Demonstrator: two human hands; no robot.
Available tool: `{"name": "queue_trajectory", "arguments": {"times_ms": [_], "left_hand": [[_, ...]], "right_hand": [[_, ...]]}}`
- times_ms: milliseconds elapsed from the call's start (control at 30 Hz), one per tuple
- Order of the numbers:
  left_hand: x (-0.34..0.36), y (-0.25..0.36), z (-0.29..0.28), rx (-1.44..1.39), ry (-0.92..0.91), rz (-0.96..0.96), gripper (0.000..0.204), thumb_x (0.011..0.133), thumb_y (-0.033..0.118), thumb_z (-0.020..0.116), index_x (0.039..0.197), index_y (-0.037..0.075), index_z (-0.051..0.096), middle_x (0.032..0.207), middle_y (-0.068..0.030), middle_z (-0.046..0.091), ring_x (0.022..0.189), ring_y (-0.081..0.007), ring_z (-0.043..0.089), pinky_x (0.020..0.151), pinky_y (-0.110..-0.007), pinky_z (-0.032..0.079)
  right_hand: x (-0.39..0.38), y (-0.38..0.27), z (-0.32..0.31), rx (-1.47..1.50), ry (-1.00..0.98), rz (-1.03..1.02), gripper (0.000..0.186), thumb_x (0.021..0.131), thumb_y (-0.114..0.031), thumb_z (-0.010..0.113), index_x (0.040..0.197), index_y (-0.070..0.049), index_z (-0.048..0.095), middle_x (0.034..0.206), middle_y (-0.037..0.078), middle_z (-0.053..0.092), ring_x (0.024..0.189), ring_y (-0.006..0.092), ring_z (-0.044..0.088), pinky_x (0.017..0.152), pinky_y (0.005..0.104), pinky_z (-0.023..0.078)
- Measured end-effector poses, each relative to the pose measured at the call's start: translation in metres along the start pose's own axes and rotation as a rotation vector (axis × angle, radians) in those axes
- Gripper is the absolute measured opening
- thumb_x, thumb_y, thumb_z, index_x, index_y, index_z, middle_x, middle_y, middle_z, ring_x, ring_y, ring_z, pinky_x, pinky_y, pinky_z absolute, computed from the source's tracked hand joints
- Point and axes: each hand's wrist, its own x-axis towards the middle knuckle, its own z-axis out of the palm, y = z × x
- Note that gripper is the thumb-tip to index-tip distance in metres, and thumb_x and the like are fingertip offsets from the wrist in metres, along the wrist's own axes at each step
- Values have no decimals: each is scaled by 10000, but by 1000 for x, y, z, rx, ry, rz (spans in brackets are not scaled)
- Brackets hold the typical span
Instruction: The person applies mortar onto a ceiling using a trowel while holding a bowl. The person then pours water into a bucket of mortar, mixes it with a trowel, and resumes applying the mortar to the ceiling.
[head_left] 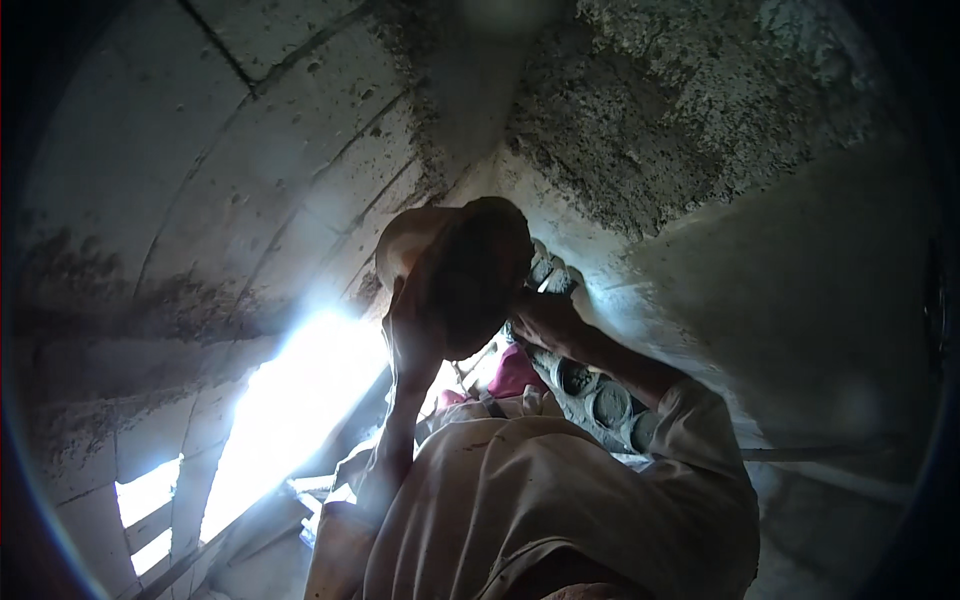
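Observation:
A rounded clay-like pot is raised in front of me, tilted so that a wide dark round face points my way. Shadow keeps me from telling whether that face is the mouth or the base. My left hand grips it from the left and below, fingers along its side. At its lower right edge, my right hand is closed against it, with the fingertips partly hidden in shadow.
Several grey round pots stand in a row beneath my right forearm. Pink cloth shows past my lap. Bright light pours through an opening at left. A jointed wall and a crumbly rough wall meet ahead.

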Motion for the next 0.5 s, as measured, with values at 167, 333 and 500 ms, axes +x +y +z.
{"name": "queue_trajectory", "arguments": {"times_ms": [167,333,500], "left_hand": [[-30,-27,-20,-125,-47,-88,488,815,43,488,1302,22,516,1200,-214,610,1132,-308,597,950,-339,456],[-51,-85,-42,-324,-65,-307,486,812,36,489,1296,20,521,1190,-214,613,1123,-308,600,946,-340,457],[-56,-117,-36,-355,-1,-456,483,808,29,489,1290,19,526,1181,-214,617,1115,-308,602,942,-340,458]], "right_hand": [[-7,-57,-5,2138,-261,429,391,992,-369,435,655,-172,407,605,-53,356,507,68,327,467,228,267],[-43,-32,-50,640,2,-121,204,952,-250,541,1011,-55,528,746,-7,457,662,146,484,676,314,469],[-47,15,-163,580,-105,-236,429,841,-234,701,1173,-30,523,854,106,616,777,223,623,740,347,505]]}}
